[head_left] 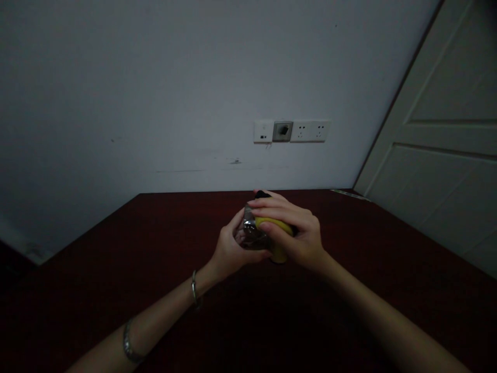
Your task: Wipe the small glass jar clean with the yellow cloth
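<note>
Above the dark red table, my left hand is closed around a clear, shiny container, its thumb reaching along the lower side. Close against it, my right hand has its fingers wrapped over a yellow object with dark parts. More of that yellow shows below the right hand, and a black part sticks out at the top by the fingertips. The two things touch or overlap between my hands. The dim light and my fingers hide much of both, so their exact kind is unclear.
The dark red tabletop runs back to a pale wall. On the wall are socket plates and a grey plate with a black knob or plug. A panelled white door stands at the right.
</note>
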`<action>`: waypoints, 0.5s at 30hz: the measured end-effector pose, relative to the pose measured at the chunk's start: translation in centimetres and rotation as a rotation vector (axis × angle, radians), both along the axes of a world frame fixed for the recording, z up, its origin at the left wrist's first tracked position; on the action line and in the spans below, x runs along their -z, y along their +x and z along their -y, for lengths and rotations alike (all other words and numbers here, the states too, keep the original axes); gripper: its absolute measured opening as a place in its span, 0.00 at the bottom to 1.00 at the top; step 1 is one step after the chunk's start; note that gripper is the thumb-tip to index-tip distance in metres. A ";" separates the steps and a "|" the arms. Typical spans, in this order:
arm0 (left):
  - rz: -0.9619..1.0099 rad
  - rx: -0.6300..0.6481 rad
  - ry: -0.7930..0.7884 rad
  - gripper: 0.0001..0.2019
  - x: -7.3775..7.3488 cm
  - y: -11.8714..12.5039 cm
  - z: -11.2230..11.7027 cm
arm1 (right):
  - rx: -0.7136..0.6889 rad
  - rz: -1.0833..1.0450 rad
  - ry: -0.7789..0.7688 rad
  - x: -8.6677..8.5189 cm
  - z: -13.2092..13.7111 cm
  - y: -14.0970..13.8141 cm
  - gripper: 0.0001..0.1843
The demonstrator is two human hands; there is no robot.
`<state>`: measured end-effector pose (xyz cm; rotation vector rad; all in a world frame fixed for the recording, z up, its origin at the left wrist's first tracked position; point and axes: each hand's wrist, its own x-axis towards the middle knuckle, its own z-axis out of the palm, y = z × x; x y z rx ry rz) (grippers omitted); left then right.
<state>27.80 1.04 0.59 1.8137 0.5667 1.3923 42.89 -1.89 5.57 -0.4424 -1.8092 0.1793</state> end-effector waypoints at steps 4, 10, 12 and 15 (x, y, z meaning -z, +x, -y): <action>-0.021 0.035 0.044 0.43 0.2 -0.3 -0.1 | -0.019 -0.144 -0.214 0.3 -0.6 0.1 0.11; -0.075 0.072 0.122 0.42 0.0 -0.6 0.0 | -0.054 -0.185 -0.378 0.1 -1.0 0.4 0.09; -0.089 0.047 0.125 0.43 0.0 -0.5 -0.1 | -0.022 -0.156 -0.298 0.1 -0.8 0.4 0.10; -0.097 -0.006 0.097 0.43 0.2 -0.3 -0.3 | 0.036 -0.016 -0.065 0.0 -0.2 0.2 0.13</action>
